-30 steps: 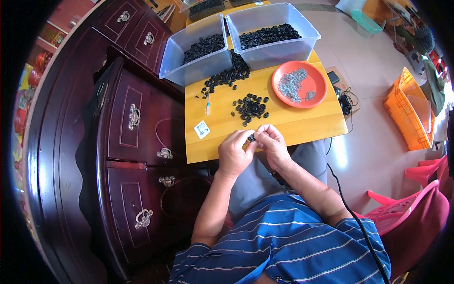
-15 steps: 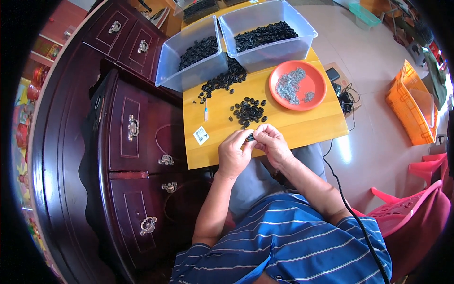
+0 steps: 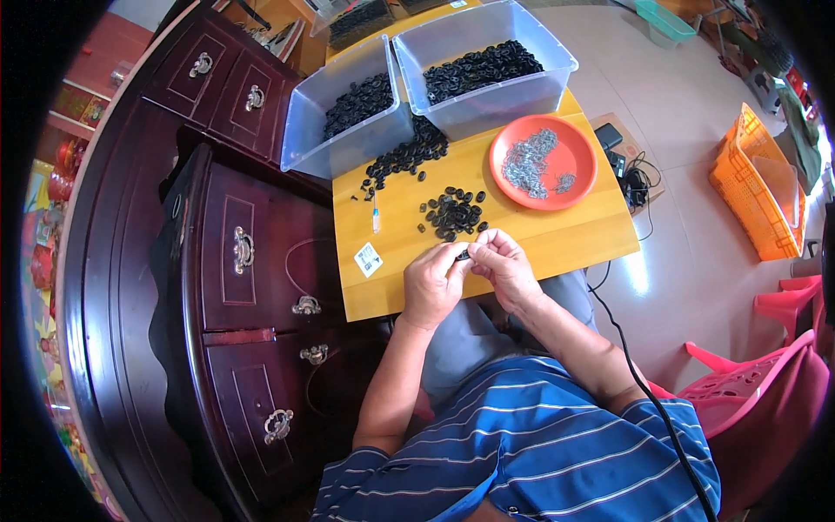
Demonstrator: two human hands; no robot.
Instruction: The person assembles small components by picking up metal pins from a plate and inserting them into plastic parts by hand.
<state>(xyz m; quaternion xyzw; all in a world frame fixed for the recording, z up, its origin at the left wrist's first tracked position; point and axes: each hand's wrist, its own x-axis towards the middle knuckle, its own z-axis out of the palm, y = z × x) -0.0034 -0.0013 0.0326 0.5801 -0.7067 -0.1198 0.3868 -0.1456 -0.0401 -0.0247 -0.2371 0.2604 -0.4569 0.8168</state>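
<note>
At the near edge of the yellow wooden table [image 3: 396, 283], my left hand [image 3: 430, 285] and my right hand [image 3: 506, 271] meet. Their fingertips pinch a small black oval piece [image 3: 463, 256], mostly covered by the fingers. Just beyond them lies a small pile of similar black oval pieces [image 3: 454, 214]. To the right of the pile, an orange-red plate [image 3: 574, 150] carries a heap of thin, silvery metal bits [image 3: 529, 165], too small to name exactly. A thin blue-and-white tool [image 3: 376, 217] and a white printed label [image 3: 368, 259] lie left of the pile.
Two translucent plastic bins [image 3: 304, 143] [image 3: 487, 109] full of black pieces stand at the back, with loose black pieces [image 3: 409, 155] spilled before them. A dark wooden cabinet [image 3: 278, 217] borders the left side. On the right are an orange crate [image 3: 748, 196], a pink chair [image 3: 739, 391] and a black cable [image 3: 619, 326].
The black piece has turned between my fingertips and less of it shows now. My hands stay together in nearly the same place; the view has shifted slightly.
</note>
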